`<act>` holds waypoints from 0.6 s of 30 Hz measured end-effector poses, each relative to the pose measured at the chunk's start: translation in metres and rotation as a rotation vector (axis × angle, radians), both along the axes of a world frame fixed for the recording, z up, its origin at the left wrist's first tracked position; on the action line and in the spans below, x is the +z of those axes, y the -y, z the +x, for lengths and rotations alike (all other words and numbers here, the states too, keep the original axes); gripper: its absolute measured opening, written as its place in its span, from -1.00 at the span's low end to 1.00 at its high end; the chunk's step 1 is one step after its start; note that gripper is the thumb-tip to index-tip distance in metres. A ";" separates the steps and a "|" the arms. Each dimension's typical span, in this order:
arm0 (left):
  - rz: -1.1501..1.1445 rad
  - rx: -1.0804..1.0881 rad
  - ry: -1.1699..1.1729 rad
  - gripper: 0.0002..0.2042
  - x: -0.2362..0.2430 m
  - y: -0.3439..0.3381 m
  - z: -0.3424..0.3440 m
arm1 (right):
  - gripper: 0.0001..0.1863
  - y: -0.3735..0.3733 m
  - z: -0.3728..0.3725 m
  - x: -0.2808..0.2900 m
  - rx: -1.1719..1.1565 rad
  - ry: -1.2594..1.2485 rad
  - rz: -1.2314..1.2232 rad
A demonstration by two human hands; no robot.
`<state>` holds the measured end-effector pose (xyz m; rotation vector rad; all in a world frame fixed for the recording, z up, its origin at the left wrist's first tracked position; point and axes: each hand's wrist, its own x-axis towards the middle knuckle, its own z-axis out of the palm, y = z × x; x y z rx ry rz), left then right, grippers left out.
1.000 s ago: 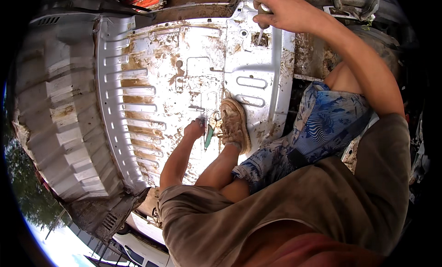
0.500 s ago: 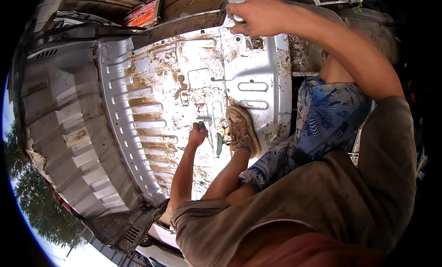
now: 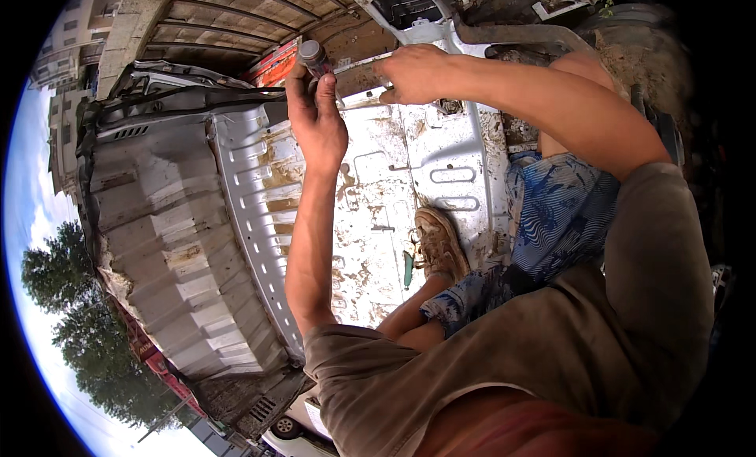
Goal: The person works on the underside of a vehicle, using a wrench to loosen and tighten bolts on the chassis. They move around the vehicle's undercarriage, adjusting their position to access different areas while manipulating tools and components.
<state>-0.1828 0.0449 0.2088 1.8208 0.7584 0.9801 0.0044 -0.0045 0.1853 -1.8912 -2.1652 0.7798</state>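
Observation:
My left hand (image 3: 319, 122) is raised over the far part of a dirty white ribbed metal panel (image 3: 370, 173). Its fingers are closed round a hammer (image 3: 312, 53), whose round grey face shows above the thumb; the handle is mostly hidden. Just to the right, at the panel's far edge, is my right hand (image 3: 417, 75). Thumb and forefinger curl inward there, and what lies between them cannot be made out. A green-handled tool (image 3: 408, 269) lies on the panel beside my brown, dirt-covered shoe (image 3: 441, 244).
A bent, ribbed grey metal wall (image 3: 169, 244) rises along the left. Beyond the far edge are an orange-red object (image 3: 276, 65) and a slatted panel (image 3: 236, 24). Dirty metal parts (image 3: 630, 47) crowd the far right. A white car (image 3: 291, 433) stands at the lower left.
My left hand has swung up and away from the middle of the panel to beside my right hand, carrying the hammer. The whole view has shifted; my right hand stays near the far edge.

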 end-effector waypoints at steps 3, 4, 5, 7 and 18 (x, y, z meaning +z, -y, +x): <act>0.042 -0.038 0.042 -0.65 -0.006 -0.003 0.041 | -0.50 -0.001 0.002 0.000 -0.079 -0.071 -0.003; 0.066 -0.068 0.072 -0.67 -0.008 -0.003 0.054 | -0.54 -0.001 0.003 0.000 -0.079 -0.064 0.061; 0.068 -0.058 0.089 -0.68 -0.010 -0.003 0.065 | -0.58 -0.002 0.008 0.001 -0.079 -0.080 0.032; 0.130 -0.056 0.040 -0.67 -0.020 0.002 0.083 | -0.60 0.001 0.014 0.002 -0.076 -0.117 -0.032; 0.081 -0.155 -0.124 -0.77 -0.047 0.003 0.104 | -0.60 0.017 0.029 -0.027 -0.154 -0.347 -0.071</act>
